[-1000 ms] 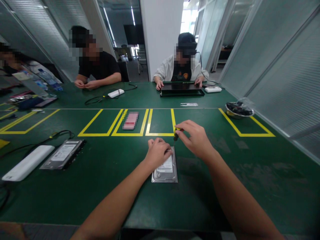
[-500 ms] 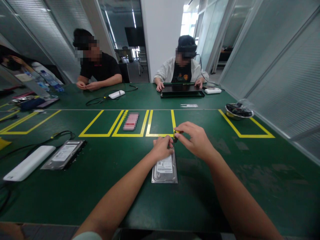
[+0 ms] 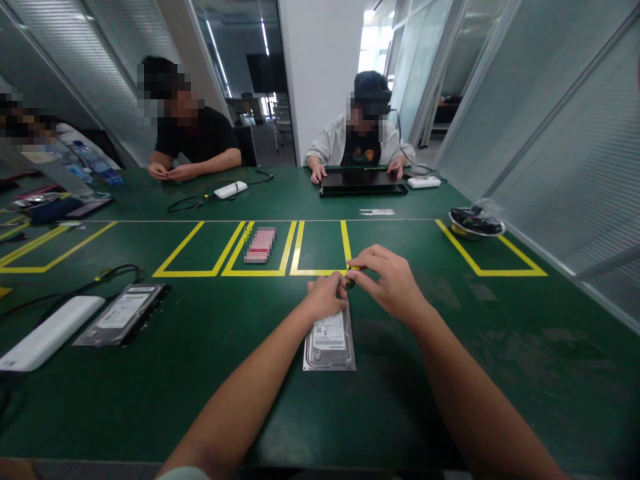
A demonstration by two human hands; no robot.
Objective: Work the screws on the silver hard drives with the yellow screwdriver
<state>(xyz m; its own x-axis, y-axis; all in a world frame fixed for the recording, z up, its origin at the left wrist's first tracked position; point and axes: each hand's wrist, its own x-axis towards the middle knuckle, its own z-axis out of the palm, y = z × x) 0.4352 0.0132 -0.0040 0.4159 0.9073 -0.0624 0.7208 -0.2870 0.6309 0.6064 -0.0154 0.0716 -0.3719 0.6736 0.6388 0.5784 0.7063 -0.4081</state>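
Center of frame, hard drive (image 3: 329, 345) lies flat on green table (image 3: 200, 373), label up. Left hand (image 3: 326, 298) curled over its far edge, fingers pressing down on it. Right hand (image 3: 393, 281) just beside, fingers pinched shut on a small screwdriver (image 3: 351, 279) with yellow-black handle, tip down at the drive's far right corner; the two hands nearly touch. Left side of frame: second drive (image 3: 120, 315) and white box (image 3: 47, 332). Upper right: metal bowl (image 3: 476, 222). Two people sit at the far edge.
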